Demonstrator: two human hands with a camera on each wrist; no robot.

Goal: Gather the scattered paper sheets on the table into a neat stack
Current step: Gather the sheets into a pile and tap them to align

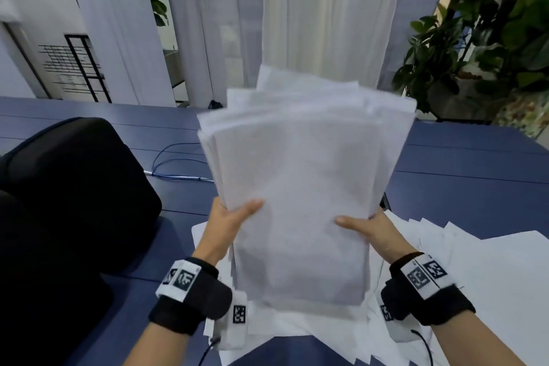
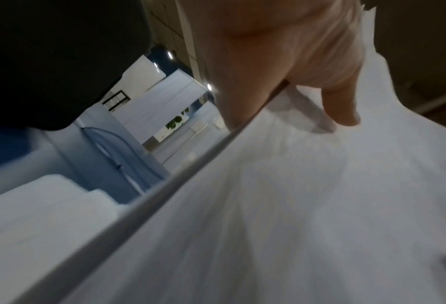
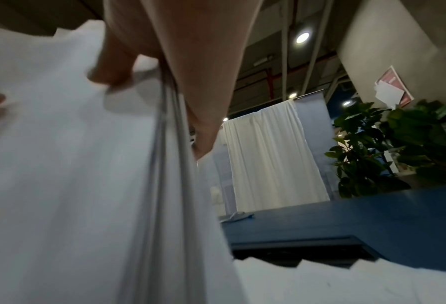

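Item: bundle of paper sheets [image 1: 300, 196], white, held upright above the table at centre frame, lower edge toward the viewer. Condition: top edges ragged, several corners fanned out at 12 and 1 o'clock; side edges uneven in both wrist views, layers showing as separate lines.

Held by: left hand [image 1: 228, 224] at 9 o'clock of the bundle, thumb across the front face, fingers behind and out of sight; right hand [image 1: 371, 230] at 3 o'clock, thumb likewise on the front, fingers behind. Both hands clamp the side edges.

Beneath: loose sheets [image 1: 475, 270] lying on the table from 4 to 6 o'clock of the bundle, overlapping in a staggered spread, with more under the bundle's lower edge.

Support: blue table [image 1: 460, 187].

Surroundings: black chair back [image 1: 68, 187] at 9 o'clock; blue cable [image 1: 175, 163] on the table at 10 o'clock; white curtains [image 1: 320, 18] at 12 o'clock; potted plant [image 1: 475, 38] at 2 o'clock.

Step in hand, as judged: squaring the gathered bundle, partway through the task, since a good share of sheets remains on the table.

Next move, as judged: slacken the grip slightly and tap the lower edge on the table so the sheets drop level, then set the bundle down and collect the spread at 4 to 6 o'clock
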